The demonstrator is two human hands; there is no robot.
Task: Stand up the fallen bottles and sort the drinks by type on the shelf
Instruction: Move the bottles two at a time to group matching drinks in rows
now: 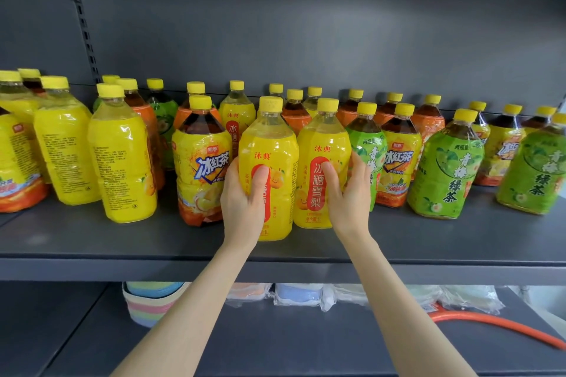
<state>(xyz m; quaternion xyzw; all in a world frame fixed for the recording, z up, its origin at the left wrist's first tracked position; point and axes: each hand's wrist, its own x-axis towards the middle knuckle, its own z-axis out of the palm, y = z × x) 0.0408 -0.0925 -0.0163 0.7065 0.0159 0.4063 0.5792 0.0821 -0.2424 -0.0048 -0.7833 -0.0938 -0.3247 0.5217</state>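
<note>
Spanning the view in front of you, the grey shelf (92, 242) carries a crowd of yellow-capped drinks, all upright as far as you can see, but with the types mingled. A cluster of plain yellow bottles (122, 162) stands well off to your left, while brown-tea and green-tea bottles are mixed together through the middle and right. Your concern is the pair at the front centre, straight ahead of both hands: the left pear bottle (272, 138) and the right pear bottle (321, 138). They are the same yellow kind, with their long axes vertical and their sides touching or very nearly so. An iced tea bottle (200, 162) stands just beside the left one and a green tea bottle (366, 144) just beside the right one, so you have little room on either flank. Each bottle is nearest its own hand. Your left hand (242, 193) is wrapped round the lower body of the left pear bottle, and your right hand (349, 190) grips the right pear bottle at about the same height. The hands are apart, one bottle each. The left thumb (260, 177) and right thumb (330, 174) press on the front labels, with the fingers curling round the sides, mostly out of sight. Judging by where the matching yellow group stands, the pair likely has to travel leftward, so lift clear of the iced tea first.
</note>
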